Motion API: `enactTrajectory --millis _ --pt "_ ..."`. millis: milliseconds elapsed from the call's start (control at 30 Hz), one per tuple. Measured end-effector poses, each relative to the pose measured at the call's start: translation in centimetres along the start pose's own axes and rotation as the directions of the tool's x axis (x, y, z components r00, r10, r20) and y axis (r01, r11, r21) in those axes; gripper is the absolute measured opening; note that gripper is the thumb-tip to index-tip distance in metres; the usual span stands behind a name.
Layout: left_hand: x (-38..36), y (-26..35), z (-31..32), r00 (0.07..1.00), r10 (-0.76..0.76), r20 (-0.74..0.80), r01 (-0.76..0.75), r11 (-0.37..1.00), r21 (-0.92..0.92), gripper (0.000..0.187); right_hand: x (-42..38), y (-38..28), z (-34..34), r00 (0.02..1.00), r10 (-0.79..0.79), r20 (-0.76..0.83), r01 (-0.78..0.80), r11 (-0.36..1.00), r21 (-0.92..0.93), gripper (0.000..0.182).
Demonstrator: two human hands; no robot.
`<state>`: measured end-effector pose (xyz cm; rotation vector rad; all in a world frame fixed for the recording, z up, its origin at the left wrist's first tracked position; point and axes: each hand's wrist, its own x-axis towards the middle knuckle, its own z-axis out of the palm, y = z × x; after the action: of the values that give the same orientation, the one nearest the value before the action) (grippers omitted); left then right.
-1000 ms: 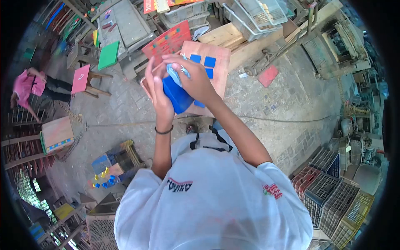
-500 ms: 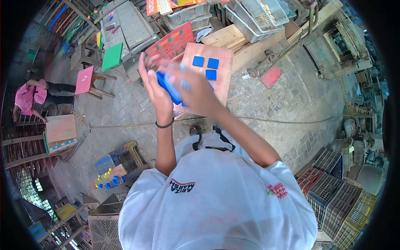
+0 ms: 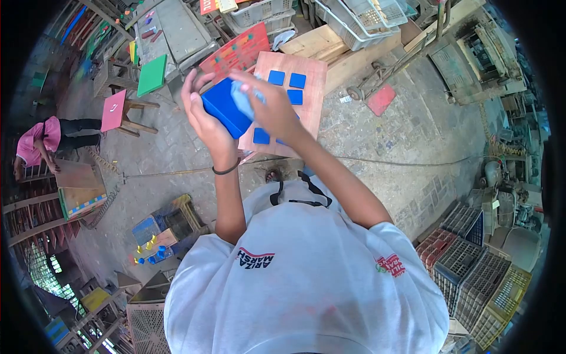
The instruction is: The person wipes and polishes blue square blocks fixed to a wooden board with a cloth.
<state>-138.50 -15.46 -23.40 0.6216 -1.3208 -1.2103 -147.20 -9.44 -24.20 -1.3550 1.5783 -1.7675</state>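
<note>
My left hand (image 3: 207,121) is wrapped round the lower left side of a blue block (image 3: 226,108), which is held up and tilted with its broad face showing. In my right hand (image 3: 276,112) is a crumpled pale blue cloth (image 3: 242,100), pressed against the block's right side; the fingers are slightly blurred. Under my hands stands a light wooden board (image 3: 312,79) bearing several flat blue squares (image 3: 296,81). Another blue square (image 3: 261,136) lies near the board's front edge, and my right forearm partly hides others.
Behind the board are a red panel (image 3: 239,50), wooden planks (image 3: 315,44) and white plastic baskets (image 3: 359,35). A pink stool (image 3: 114,111) and a co-worker in a pink shirt (image 3: 40,141) are at left. A hose (image 3: 407,162) crosses the floor; stacked crates (image 3: 466,271) stand at right.
The blue block has turned so that its broad face shows more. My right hand with the cloth has shifted over the block and is less blurred. The view has moved slightly.
</note>
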Motion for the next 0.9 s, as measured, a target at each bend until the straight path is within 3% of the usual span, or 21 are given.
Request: enactTrajectory --millis 33,67,133,167,200,267,300,333,400,467,500,533,567,633,667,700,733,767,800,833,900 --pt "0.0 0.3 0.1 1.0 -0.028 0.009 0.029 0.998 -0.062 0.04 0.7 0.4 -0.8 0.99 0.129 0.052 -0.129 0.992 0.002 0.031" --pt "0.1 0.4 0.2 0.998 -0.056 0.023 0.059 0.991 -0.123 0.039 0.6 0.6 -0.6 0.991 0.128 0.045 -0.129 0.992 0.004 0.031" --pt "0.7 -1.0 0.2 0.999 -0.037 0.014 0.039 0.991 -0.124 0.038 0.0 0.0 0.1 0.983 -0.185 -0.007 0.182 0.972 -0.148 0.03" --pt "0.8 -1.5 0.2 1.0 -0.028 0.012 0.029 0.994 -0.103 0.039 -0.2 -1.6 0.4 0.954 -0.291 0.069 0.299 0.931 -0.208 0.03" --pt "0.7 -1.8 -0.1 1.0 -0.026 0.017 0.027 0.997 -0.073 0.04 -0.3 -0.9 0.4 0.958 -0.279 0.07 0.287 0.937 -0.2 0.03" --pt "0.5 -1.7 0.0 0.998 -0.051 0.02 0.052 0.997 -0.055 0.041 0.5 2.6 -0.5 0.992 -0.116 -0.041 0.109 0.985 -0.135 0.029" --pt "0.4 -2.3 -0.3 0.992 -0.119 0.041 0.125 0.968 -0.216 0.041 1.2 6.3 -2.1 0.995 -0.094 -0.013 0.086 0.951 -0.296 0.029" --pt "0.6 -2.5 -0.1 0.981 -0.18 0.075 0.195 0.908 -0.371 0.042 1.3 6.0 -3.0 0.996 -0.092 -0.015 0.084 0.952 -0.296 0.029" --pt "0.8 -3.0 0.4 0.977 -0.186 0.099 0.209 0.924 -0.319 0.043 1.9 5.8 -4.6 0.948 0.309 -0.07 -0.316 0.94 -0.131 0.028" --pt "0.6 -5.8 0.5 0.975 -0.191 0.111 0.21 0.957 -0.201 0.043 2.1 3.8 -3.5 0.967 0.243 -0.082 -0.248 0.966 -0.067 0.028" --pt "0.4 -6.6 1.4 0.978 -0.195 0.076 0.203 0.97 -0.135 0.038 2.1 3.2 -2.4 0.998 0.024 -0.051 -0.028 0.996 -0.089 0.028" --pt "0.2 -8.3 1.4 0.991 -0.129 0.033 0.126 0.988 0.086 0.037 2.4 3.3 -2.1 0.979 -0.201 -0.022 0.198 0.975 -0.102 0.029" --pt "0.3 -8.8 2.1 0.989 -0.146 0.017 0.143 0.986 0.09 0.038 2.9 4.8 -2.8 0.981 -0.193 -0.029 0.189 0.976 -0.104 0.029" --pt "-0.6 -9.8 2.2 0.982 -0.188 0.006 0.186 0.977 0.108 0.04 2.2 10.3 -4.1 0.985 0.026 0.168 0.008 0.981 -0.196 0.028" --pt "-1.0 -10.8 1.6 0.895 -0.445 0.029 0.445 0.885 -0.14 0.043 1.0 13.5 -5.5 0.972 0.144 0.183 -0.064 0.921 -0.385 0.026" --pt "-1.0 -11.9 1.3 0.749 -0.654 0.11 0.642 0.673 -0.368 0.046 -0.7 17.1 -7.7 0.949 0.259 0.182 -0.116 0.82 -0.561 0.025" --pt "-1.1 -12.9 1.2 0.744 -0.661 0.098 0.645 0.67 -0.369 0.046 -2.7 20.7 -9.7 0.87 0.439 0.225 -0.251 0.786 -0.565 0.023" --pt "-1.0 -14.0 1.0 0.652 -0.736 0.184 0.732 0.547 -0.407 0.05 -5.9 23.0 -11.6 0.924 0.344 0.168 -0.194 0.798 -0.57 0.023" --pt "-0.9 -15.3 0.8 0.554 -0.789 0.265 0.799 0.414 -0.435 0.054 -9.4 25.6 -13.6 0.889 0.433 0.152 -0.255 0.741 -0.621 0.024" --pt "-0.6 -17.4 0.4 0.447 -0.836 0.318 0.864 0.31 -0.398 0.056 -13.1 28.1 -15.6 0.787 0.596 0.16 -0.394 0.685 -0.613 0.026" --pt "-0.4 -22.7 0.9 0.4 -0.877 0.267 0.859 0.257 -0.444 0.053 -20.3 29.2 -18.9 0.646 0.763 0.027 -0.588 0.521 -0.619 0.035"
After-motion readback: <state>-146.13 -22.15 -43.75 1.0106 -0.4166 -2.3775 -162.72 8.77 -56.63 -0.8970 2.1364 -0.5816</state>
